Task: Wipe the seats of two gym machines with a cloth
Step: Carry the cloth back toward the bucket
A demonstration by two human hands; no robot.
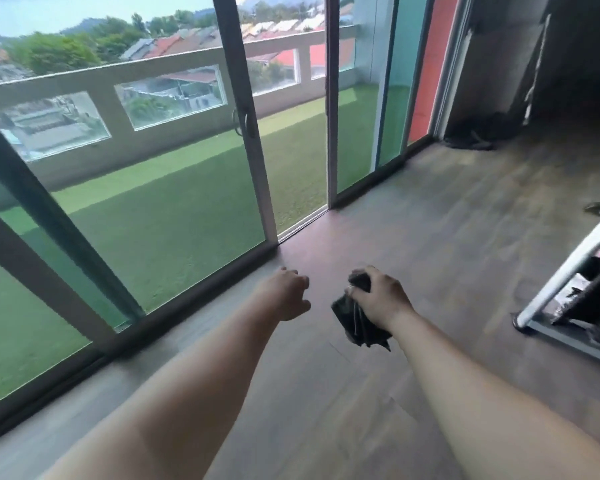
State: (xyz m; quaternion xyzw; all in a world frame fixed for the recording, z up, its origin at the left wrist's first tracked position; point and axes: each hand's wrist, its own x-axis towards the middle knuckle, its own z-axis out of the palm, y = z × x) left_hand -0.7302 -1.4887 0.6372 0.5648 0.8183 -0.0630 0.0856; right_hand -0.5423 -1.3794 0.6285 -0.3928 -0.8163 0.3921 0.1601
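The sliding glass door (194,174) stands left of the floor (430,244). Behind the door lies the balcony lawn (187,188), and behind that a parapet wall (174,81). Far right of the door, a machine frame (568,271) stands on the floor.

No text, label, brand, number or sign could be read anywhere in the view; every surface showed only plain, blurred colour.

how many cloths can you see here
1. A dark cloth is bunched in the right hand; the left hand is empty. More may lie out of view.
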